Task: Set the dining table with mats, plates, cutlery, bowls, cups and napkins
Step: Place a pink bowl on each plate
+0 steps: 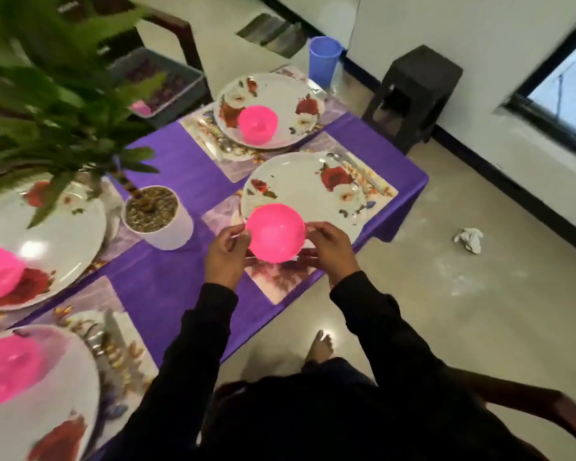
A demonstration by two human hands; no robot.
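Over the near right corner of the table, seen from the head camera, both hands carry a pink bowl [276,233]: smooth, round, glossy plastic, its hollow facing up. No brand, label or lettering can be read anywhere. The left hand [226,252] pinches the bowl's left rim with curled fingers, and the right hand [330,251] grips the right rim the same way, black sleeves reaching forward from the body. The bowl sits at the near edge of a white plate [305,189] printed with red roses; whether it touches the plate cannot be told. That plate lies on a shiny floral mat [280,281] over a purple tablecloth [167,287]. Three other rose plates already bear pink bowls (the two at the left are blurred). A blue plastic cup [324,59] stands beyond the far plate [266,109], and a white pot [157,217] holds a green plant.
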